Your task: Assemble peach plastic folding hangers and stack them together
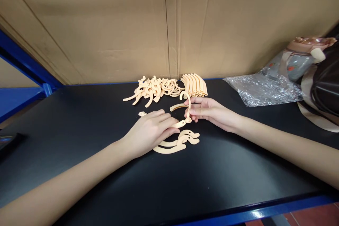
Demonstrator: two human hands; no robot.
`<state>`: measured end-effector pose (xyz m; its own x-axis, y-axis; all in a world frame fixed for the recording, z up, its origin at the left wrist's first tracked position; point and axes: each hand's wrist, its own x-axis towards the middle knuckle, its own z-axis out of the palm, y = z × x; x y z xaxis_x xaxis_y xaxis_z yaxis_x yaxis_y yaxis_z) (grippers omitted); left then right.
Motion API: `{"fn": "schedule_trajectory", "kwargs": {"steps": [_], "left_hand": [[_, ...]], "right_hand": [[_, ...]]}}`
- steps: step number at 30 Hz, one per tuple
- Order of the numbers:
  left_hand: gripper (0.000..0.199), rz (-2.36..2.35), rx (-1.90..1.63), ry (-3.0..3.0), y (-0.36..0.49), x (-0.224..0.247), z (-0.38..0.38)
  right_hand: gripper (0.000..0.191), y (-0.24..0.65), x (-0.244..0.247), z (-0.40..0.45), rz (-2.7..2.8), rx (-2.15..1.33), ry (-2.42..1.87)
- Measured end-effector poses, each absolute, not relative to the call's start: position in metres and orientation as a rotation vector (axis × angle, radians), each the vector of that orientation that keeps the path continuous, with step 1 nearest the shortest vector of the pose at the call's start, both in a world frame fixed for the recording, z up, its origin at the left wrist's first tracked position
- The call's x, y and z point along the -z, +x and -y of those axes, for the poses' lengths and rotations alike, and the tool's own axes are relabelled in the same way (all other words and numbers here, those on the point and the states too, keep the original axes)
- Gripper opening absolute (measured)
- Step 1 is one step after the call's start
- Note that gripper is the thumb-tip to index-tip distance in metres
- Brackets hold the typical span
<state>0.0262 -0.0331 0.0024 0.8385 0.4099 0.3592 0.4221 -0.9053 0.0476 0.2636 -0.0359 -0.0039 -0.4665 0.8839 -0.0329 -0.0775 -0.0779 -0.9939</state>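
Low over the black table, my left hand (pixel 150 129) is closed around a cream curved arm (pixel 180 124) with a hole at its end; most of that piece is hidden under the palm. My right hand (pixel 209 113) pinches a slim cream hook (pixel 188 104) upright, its curl at the top and its lower end close to the tip of the arm. Beside the right fingers is another curved strip (pixel 178 107); whether they hold it I cannot tell. Two flat, wavy cream pieces (pixel 172 148) lie overlapping just in front of my left hand.
Behind the hands are a loose pile of cream curved parts (pixel 155 90) and a neat row of curved strips (pixel 194 84). Clear plastic wrap (pixel 267 88), a drink bottle (pixel 299 60) and a dark bag (pixel 327 84) are at the right. Cardboard (pixel 119 24) stands along the back.
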Motion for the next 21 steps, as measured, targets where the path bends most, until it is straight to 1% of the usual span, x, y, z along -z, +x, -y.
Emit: {"fn": "schedule_trajectory", "kwargs": {"steps": [5, 8, 12, 21], "left_hand": [[0.035, 0.658, 0.583, -2.963, 0.026, -0.002, 0.033], [0.038, 0.664, 0.577, -2.948, 0.026, -0.001, 0.033], [0.037, 0.659, 0.578, -2.932, 0.027, 0.0, 0.033], [0.036, 0.655, 0.536, -2.85, 0.026, 0.001, 0.032]], "right_hand": [[0.029, 0.262, 0.005, 0.035, 1.48, -1.612, -0.923], [0.025, 0.261, 0.004, 0.036, 1.489, -1.594, -0.937], [0.02, 0.258, 0.003, 0.037, 1.49, -1.561, -0.957], [0.022, 0.252, 0.004, 0.041, 1.439, -1.454, -1.015]]}}
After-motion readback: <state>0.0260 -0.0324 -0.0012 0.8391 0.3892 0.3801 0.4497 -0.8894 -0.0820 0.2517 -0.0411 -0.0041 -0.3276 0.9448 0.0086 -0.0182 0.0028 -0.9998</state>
